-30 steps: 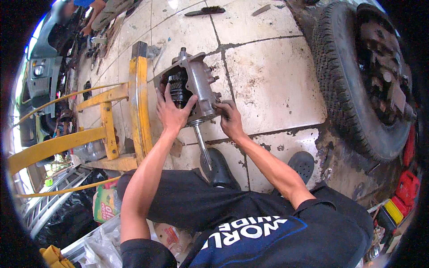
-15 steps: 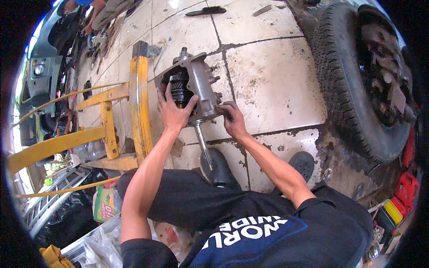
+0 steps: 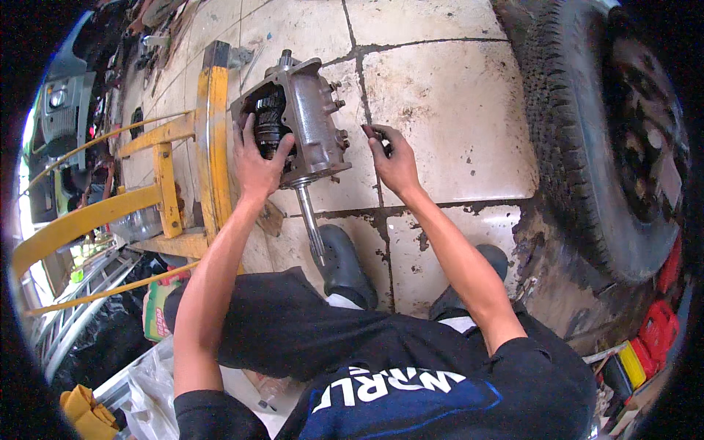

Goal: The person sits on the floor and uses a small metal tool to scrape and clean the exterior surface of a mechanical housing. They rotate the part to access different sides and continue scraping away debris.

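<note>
A metal gearbox housing (image 3: 313,117) lies on the tiled floor with its open side to the left, showing dark gears (image 3: 269,122) inside. A splined steel shaft (image 3: 304,205) sticks out of its near end. My left hand (image 3: 257,158) grips the housing's open left side, thumb and fingers curled over the opening. My right hand (image 3: 392,158) is off the housing, a little to its right, fingers curled and pinched together around something small and dark that I cannot make out.
A yellow steel frame (image 3: 216,132) stands just left of the housing. A large tyre (image 3: 572,147) fills the right. My dark clogs (image 3: 337,264) are below the shaft. A vehicle front (image 3: 62,95) is at far left, red cases (image 3: 656,330) at lower right.
My right hand has come away from the housing's right side and risen slightly. The whole view has shifted, putting the housing higher and further left in it. My left hand stays on the housing.
</note>
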`<state>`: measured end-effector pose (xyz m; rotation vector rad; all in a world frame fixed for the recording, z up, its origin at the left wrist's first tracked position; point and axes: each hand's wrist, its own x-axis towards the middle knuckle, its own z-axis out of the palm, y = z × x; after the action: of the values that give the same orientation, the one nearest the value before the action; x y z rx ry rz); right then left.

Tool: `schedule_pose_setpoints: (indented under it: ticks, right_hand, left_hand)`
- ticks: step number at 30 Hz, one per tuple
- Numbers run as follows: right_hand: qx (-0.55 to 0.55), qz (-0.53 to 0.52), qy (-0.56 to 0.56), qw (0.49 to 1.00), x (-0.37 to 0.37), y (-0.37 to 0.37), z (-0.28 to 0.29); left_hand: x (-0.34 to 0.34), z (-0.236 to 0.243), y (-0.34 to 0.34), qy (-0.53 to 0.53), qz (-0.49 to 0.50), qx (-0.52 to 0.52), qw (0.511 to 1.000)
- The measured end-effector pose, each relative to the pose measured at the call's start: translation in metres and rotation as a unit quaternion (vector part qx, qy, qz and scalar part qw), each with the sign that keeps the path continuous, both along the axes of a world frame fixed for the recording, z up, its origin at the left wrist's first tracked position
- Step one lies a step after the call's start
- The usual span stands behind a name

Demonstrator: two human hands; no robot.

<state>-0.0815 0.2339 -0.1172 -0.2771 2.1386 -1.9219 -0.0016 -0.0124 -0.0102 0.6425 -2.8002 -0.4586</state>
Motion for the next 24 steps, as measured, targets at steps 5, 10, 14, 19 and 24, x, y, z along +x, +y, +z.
schedule_pose_setpoints:
  ticks: [5,10,14,19,24]
  right_hand:
    - [0.011,0.165,0.091,0.982,-0.023,0.010,0.029]
    - [-0.013,0.221,0.171,0.960,0.003,0.003,0.037]
    - [0.130,0.350,0.170,0.912,0.004,0.026,-0.006]
    - [-0.022,0.160,0.107,0.981,0.002,0.010,0.029]
    - [0.247,0.397,0.207,0.859,-0.002,0.026,-0.001]
  left_hand:
    - [-0.003,0.009,0.011,0.011,0.009,0.090,0.996]
    - [-0.001,0.010,0.013,0.036,0.009,0.077,0.996]
    - [-0.002,0.008,0.008,0.033,0.011,0.040,0.999]
    - [-0.003,0.012,0.013,0.022,0.017,0.030,0.999]
    - [-0.004,0.011,0.016,0.019,0.017,0.039,0.999]
